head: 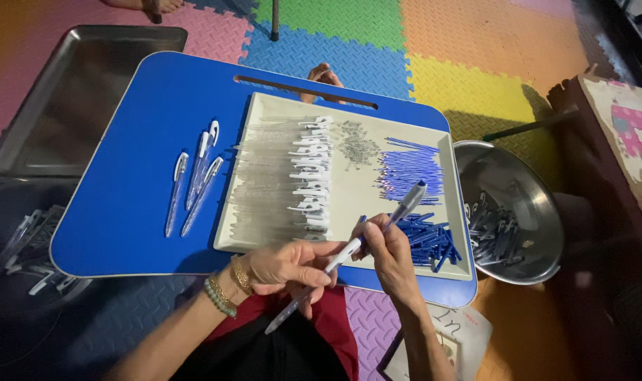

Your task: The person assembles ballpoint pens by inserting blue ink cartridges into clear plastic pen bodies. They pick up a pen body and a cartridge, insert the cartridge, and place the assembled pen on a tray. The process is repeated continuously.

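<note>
Both hands hold one clear-barrelled pen with a white clip and blue end, slanted over the near edge of a cream tray. My left hand grips its lower barrel. My right hand pinches the upper part near the tip. On the tray lie a row of clear barrels with white clips, a small heap of springs, a bundle of blue refills and a pile of blue caps.
The tray rests on a blue lap table, where three finished pens lie at the left. A metal bowl with small parts stands right. A metal tray lies far left on coloured foam mats.
</note>
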